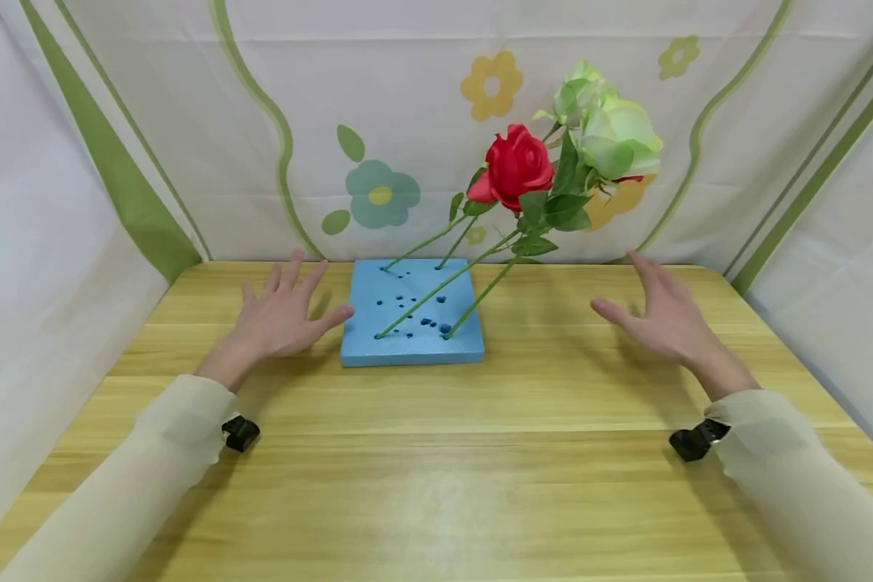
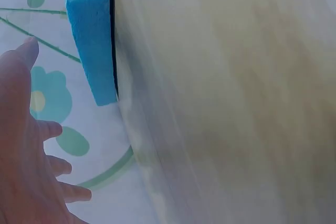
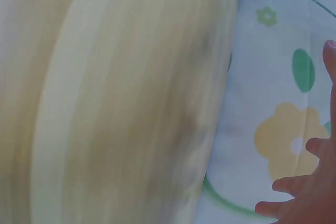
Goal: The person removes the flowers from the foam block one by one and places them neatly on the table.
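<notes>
A blue foam block [image 1: 411, 356] with several holes in its top lies near the back of the table. Several green stems stand in it, tilted to the right. They carry a red rose [image 1: 518, 168] and pale green roses [image 1: 618, 139]; leaves hide part of the stems. To the left of the block, my left hand [image 1: 276, 315] has its fingers spread. Its thumb tip appears beside the block's left edge in the head view, while the left wrist view shows a gap from the block [image 2: 92, 30]. My right hand [image 1: 662, 315] hovers at the right, fingers extended, holding nothing.
The wooden table [image 1: 436, 485] reaches back to a white curtain [image 1: 276, 48] printed with flowers and green lines. Curtains also hang at both sides. The rose heads lean out past the block's right side. A black wrist camera [image 1: 242, 433] sits at the left cuff.
</notes>
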Tool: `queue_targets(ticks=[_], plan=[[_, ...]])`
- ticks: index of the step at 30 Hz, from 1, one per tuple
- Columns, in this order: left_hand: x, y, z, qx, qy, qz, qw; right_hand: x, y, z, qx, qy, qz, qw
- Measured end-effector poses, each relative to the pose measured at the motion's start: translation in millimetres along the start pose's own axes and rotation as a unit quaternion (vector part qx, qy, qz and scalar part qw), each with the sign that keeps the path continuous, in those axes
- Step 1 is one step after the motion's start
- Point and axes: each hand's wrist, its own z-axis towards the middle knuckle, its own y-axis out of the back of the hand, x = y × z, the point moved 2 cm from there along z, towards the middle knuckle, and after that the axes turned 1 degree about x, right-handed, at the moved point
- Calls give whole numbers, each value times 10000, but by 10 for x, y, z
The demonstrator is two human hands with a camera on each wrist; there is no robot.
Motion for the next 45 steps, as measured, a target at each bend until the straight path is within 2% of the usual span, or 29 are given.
queue_targets(ticks=[9,12,15,18,27,33,38,42,45], plan=[[-103,-45,23,13,-193,-210,9996,370,-80,34,-87,53,1179,9930],[-140,-69,43,16,-250,-253,9994,494,-125,37,65,49,1741,9847],[-182,-106,62,61,-327,-297,9990,623,-172,42,254,94,2377,9710],[-215,-148,70,185,-433,-292,9985,766,-222,48,338,168,2756,9605],[-317,-209,77,570,-717,-307,9953,1109,-384,62,514,473,3201,9448],[-362,-226,77,755,-902,-337,9925,1270,-500,79,503,588,3259,9422],[-383,-242,81,1001,-940,-422,9896,1391,-559,77,364,665,3318,9403],[-392,-242,87,1183,-967,-537,9868,1494,-569,64,212,662,3544,9325],[-393,-237,96,1247,-1023,-592,9851,1561,-564,58,73,666,3830,9213]])
